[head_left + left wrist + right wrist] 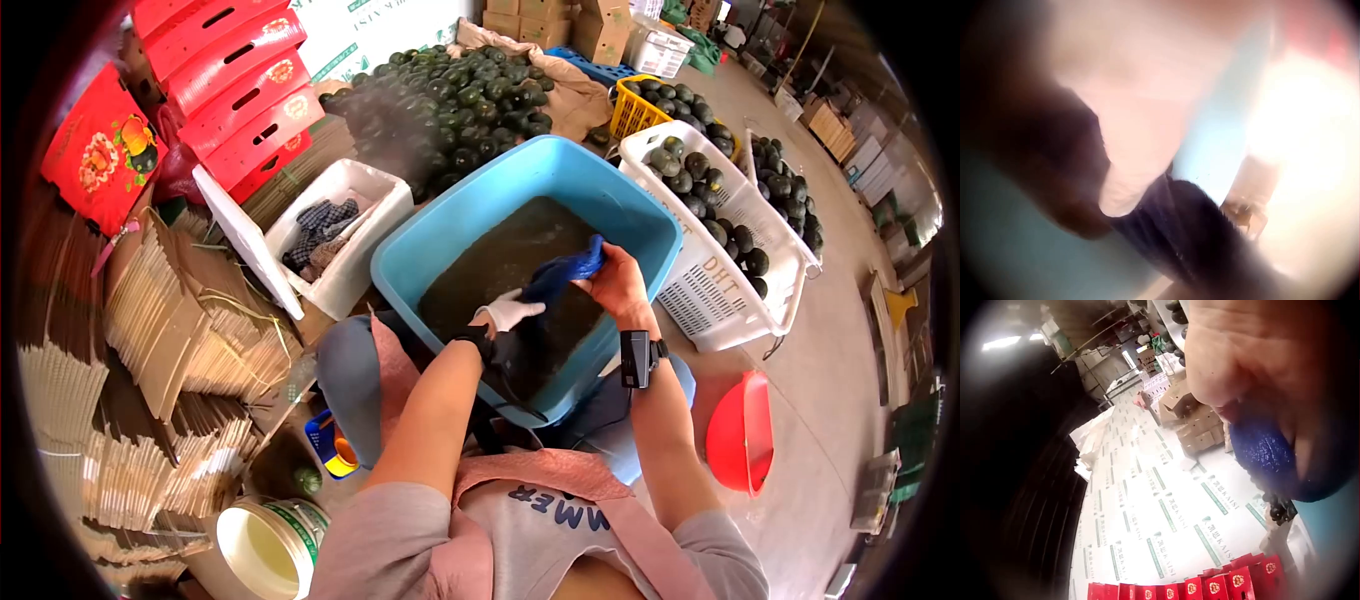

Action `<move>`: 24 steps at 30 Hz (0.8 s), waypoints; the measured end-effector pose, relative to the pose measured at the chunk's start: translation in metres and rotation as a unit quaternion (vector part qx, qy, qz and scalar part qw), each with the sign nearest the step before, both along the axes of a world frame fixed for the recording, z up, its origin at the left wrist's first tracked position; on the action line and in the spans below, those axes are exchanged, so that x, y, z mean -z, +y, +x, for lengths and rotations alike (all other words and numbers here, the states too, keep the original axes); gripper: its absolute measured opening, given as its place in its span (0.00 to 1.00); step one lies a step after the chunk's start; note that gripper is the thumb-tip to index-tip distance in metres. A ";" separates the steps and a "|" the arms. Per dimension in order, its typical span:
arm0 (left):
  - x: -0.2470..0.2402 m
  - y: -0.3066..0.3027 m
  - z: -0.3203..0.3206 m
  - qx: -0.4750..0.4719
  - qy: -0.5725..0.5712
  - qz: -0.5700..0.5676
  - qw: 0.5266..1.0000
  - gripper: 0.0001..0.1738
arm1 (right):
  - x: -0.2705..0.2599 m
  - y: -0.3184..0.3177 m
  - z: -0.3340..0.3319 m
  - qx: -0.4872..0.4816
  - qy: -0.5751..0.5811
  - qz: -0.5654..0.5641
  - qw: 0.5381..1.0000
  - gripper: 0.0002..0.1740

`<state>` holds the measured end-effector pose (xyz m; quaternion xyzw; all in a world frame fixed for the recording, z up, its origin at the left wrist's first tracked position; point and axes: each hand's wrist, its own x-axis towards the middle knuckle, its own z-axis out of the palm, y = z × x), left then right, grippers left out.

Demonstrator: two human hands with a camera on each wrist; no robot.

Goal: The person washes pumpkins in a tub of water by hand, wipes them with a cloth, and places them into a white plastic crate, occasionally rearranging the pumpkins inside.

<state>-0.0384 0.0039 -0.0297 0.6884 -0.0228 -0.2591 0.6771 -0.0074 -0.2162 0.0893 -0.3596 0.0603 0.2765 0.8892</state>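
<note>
A wet blue cloth (562,274) is stretched between both hands over the light-blue tub (455,190), which holds murky dark water (490,250). My right hand (620,282), bare, grips its upper end near the tub's right side; in the right wrist view the cloth (1263,447) bulges, shiny, from under the fingers. Lower and to the left, my left hand (508,311) in a pale glove holds the other part. The left wrist view is blurred, but the thumb of the left hand (1138,144) presses on the dark cloth (1191,231).
A white foam box (385,200) with checked cloth stands left of the tub. White crates (700,300) of dark-green avocado-like fruit stand right, a pile of them (450,110) behind. A red basin (740,435) and a white bucket (265,550) flank my knees. Cardboard stacks (160,320) crowd the left.
</note>
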 end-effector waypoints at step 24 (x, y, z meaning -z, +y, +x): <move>-0.057 -0.041 -0.025 -0.354 -0.077 -0.196 0.911 0.02 | 0.042 0.082 -0.090 -0.018 -0.385 -0.710 0.590 0.17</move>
